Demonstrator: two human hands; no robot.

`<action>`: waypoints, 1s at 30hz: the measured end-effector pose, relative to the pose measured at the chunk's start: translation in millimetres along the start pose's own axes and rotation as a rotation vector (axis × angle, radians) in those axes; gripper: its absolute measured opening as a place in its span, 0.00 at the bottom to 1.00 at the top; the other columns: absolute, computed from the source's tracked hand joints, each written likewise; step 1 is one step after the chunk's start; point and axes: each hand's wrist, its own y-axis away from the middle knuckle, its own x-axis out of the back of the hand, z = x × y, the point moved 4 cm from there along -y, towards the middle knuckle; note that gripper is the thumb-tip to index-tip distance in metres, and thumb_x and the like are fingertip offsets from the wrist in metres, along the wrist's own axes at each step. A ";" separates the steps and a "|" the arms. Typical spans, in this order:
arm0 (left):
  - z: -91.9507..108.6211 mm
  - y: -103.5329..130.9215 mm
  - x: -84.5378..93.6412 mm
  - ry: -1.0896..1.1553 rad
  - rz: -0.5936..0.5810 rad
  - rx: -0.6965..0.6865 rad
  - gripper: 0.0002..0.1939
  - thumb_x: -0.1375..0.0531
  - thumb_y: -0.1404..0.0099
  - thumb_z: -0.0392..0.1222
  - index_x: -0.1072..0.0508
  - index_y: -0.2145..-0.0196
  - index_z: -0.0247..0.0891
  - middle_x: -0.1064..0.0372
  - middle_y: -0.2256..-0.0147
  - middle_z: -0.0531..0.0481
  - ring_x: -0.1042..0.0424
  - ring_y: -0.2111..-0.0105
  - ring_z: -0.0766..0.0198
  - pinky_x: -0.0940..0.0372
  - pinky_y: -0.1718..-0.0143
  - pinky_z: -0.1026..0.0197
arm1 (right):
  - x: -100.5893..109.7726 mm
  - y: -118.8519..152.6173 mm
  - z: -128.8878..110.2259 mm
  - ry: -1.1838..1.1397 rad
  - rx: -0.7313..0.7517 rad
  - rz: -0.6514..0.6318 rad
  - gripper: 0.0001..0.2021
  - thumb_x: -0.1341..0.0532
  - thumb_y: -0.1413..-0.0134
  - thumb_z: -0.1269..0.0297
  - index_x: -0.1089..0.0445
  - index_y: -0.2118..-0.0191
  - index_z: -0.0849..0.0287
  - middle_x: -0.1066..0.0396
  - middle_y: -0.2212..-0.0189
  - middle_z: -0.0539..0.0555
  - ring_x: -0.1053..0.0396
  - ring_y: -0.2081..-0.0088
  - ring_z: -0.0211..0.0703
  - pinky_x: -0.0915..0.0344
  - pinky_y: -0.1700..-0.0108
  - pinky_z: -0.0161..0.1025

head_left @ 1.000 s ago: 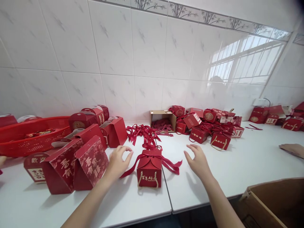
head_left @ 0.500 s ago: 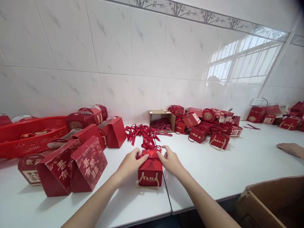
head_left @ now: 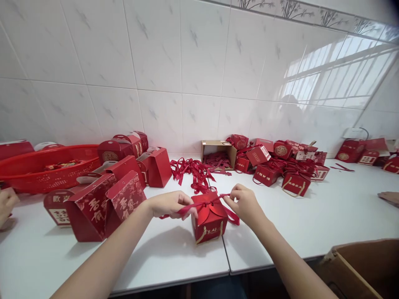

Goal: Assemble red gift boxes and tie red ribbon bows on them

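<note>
A small red gift box with gold lettering and a gold cord handle stands on the white table, its petal-shaped flaps folded over the top. A dark red ribbon crosses those flaps, with a knot or crossing at the middle. My left hand is closed on the ribbon at the box's left side, its fingertips close to the box edge. On the other side, my right hand pinches the ribbon just past the top right corner. A loose ribbon end hangs beside the box at the right.
Behind the box lies a pile of red ribbons beside an open carton. Tied red boxes are heaped at right; untied ones stand left, near a red basket. Other people's hands show at both edges. A cardboard box sits lower right.
My hands have gone from pressing the box top to drawing the ribbon outward to both sides. The view has shifted left, and another person's hand has appeared at the left edge.
</note>
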 end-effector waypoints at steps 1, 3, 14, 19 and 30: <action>5.3 -0.2 -5.6 0.026 0.000 -0.027 0.21 0.39 0.47 0.58 0.23 0.67 0.36 0.38 0.80 0.55 0.52 0.83 0.73 0.58 0.81 0.67 | -3.2 0.2 -3.2 -0.016 0.001 0.029 0.12 0.41 0.53 0.65 0.36 0.84 0.58 0.39 0.76 0.52 0.41 0.74 0.39 0.43 0.67 0.39; 15.5 -1.5 -15.9 0.049 0.085 -0.112 0.24 0.44 0.41 0.60 0.24 0.62 0.36 0.41 0.80 0.56 0.52 0.82 0.72 0.57 0.81 0.67 | -10.1 1.0 -10.4 -0.065 0.001 0.048 0.11 0.41 0.51 0.64 0.32 0.81 0.58 0.36 0.75 0.53 0.38 0.72 0.40 0.41 0.67 0.39; 25.0 -4.6 -55.1 -0.504 0.716 -0.303 0.15 0.54 0.36 0.32 0.29 0.64 0.38 0.38 0.65 0.47 0.35 0.67 0.61 0.39 0.65 0.59 | -36.9 -2.3 -29.5 -0.261 -0.105 -0.190 0.08 0.38 0.56 0.67 0.27 0.82 0.58 0.32 0.77 0.50 0.34 0.70 0.41 0.37 0.62 0.39; 22.1 -3.0 -55.8 -0.603 0.723 -0.353 0.15 0.54 0.33 0.34 0.29 0.58 0.39 0.37 0.61 0.46 0.31 0.65 0.62 0.34 0.64 0.60 | -36.3 -4.0 -25.2 -0.316 -0.187 -0.247 0.05 0.41 0.60 0.70 0.28 0.80 0.59 0.32 0.77 0.50 0.36 0.71 0.38 0.39 0.67 0.36; 23.7 -6.5 -52.9 -0.658 0.566 -0.583 0.16 0.52 0.31 0.37 0.25 0.57 0.39 0.32 0.58 0.43 0.30 0.63 0.62 0.33 0.63 0.61 | -32.4 -15.7 -16.1 -0.355 -0.185 -0.594 0.03 0.43 0.66 0.73 0.37 0.83 0.61 0.44 0.84 0.44 0.49 0.80 0.30 0.52 0.80 0.31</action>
